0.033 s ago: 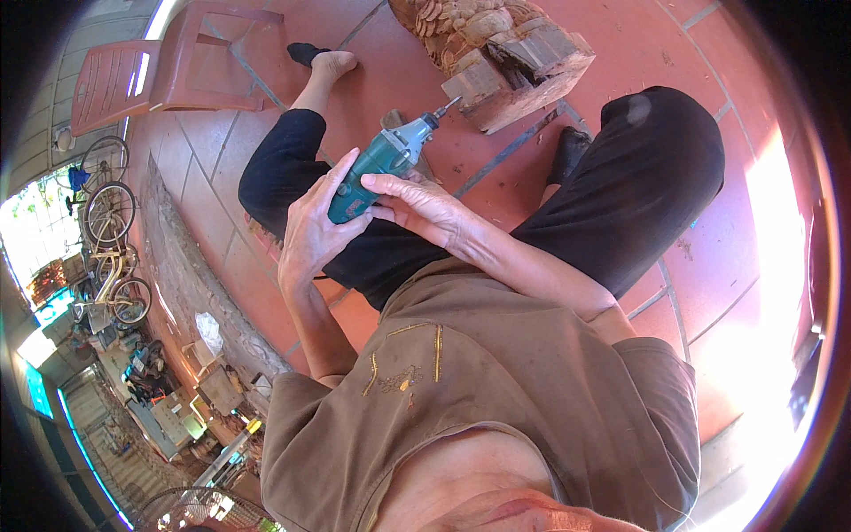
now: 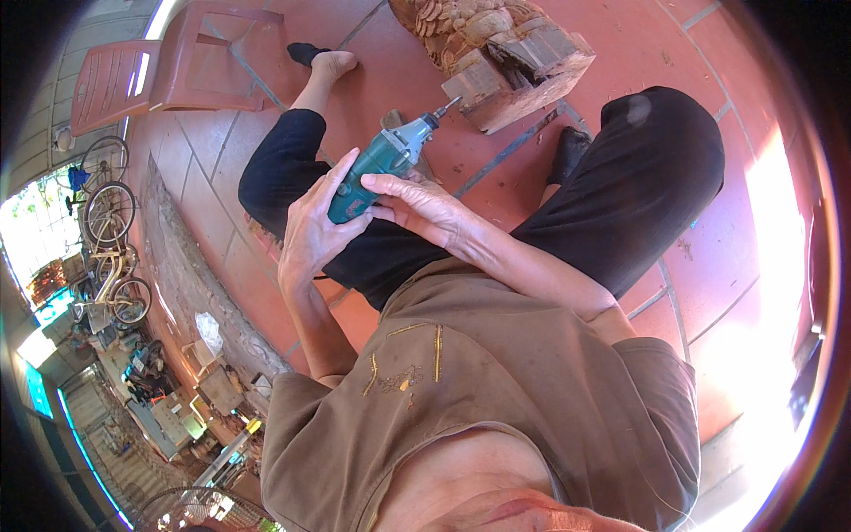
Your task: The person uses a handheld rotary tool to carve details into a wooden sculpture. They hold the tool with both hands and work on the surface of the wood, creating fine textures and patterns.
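Observation:
A green die grinder (image 2: 383, 167) with a thin metal bit (image 2: 449, 106) at its nose is held over my lap. The nose points away and to the right. My left hand (image 2: 312, 223) wraps the left side of its body, fingers along the casing. On the other side my right hand (image 2: 420, 206) grips it, thumb on top near the middle. Just past the bit lies a carved wooden piece (image 2: 483, 113) with leaf-like or scale-like relief at its far end and blocky cuts at the near end. Whether the bit touches the wood I cannot tell.
My legs in black trousers (image 2: 647, 168) lie bent on either side. A red plastic chair (image 2: 182, 66) stands at the far left. A long rough log (image 2: 191, 275) lies on the red tiles; beyond it are bicycles (image 2: 111, 213) and a cluttered bench (image 2: 160, 412).

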`<state>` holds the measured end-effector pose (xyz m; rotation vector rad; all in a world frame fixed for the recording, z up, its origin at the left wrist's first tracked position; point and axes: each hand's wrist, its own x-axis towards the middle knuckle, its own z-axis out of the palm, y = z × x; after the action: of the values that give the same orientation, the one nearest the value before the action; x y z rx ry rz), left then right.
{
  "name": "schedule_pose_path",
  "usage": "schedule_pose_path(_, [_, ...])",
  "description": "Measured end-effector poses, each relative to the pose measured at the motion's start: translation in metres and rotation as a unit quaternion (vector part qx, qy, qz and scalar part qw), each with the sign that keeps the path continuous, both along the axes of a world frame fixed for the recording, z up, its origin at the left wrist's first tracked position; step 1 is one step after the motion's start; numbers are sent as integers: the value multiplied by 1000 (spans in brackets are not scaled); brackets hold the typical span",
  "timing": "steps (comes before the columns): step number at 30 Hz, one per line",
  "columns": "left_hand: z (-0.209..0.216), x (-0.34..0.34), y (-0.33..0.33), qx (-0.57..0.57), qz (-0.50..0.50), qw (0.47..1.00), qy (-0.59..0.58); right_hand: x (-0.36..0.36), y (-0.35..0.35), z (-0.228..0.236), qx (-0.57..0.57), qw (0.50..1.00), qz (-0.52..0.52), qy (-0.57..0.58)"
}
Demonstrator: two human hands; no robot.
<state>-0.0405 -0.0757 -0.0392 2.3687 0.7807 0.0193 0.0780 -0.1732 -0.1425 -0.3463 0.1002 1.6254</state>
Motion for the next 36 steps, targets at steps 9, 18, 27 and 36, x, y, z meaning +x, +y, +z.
schedule_pose_path(9, [-2, 2, 4, 20, -13, 1000, -18, 3, 3, 0, 2, 1000, -2, -12])
schedule_pose_path(18, [-2, 4, 2, -5, 11, 1000, -8, 6, 5, 1, 0, 1000, 5, -25])
schedule_pose_path(27, [-2, 3, 7, 22, -20, 999, -35, 4, 7, 3, -2, 1000, -2, 1])
schedule_pose_path(36, [-4, 4, 11, 19, -26, 999, -33, 4, 7, 3, 4, 1000, -17, 2])
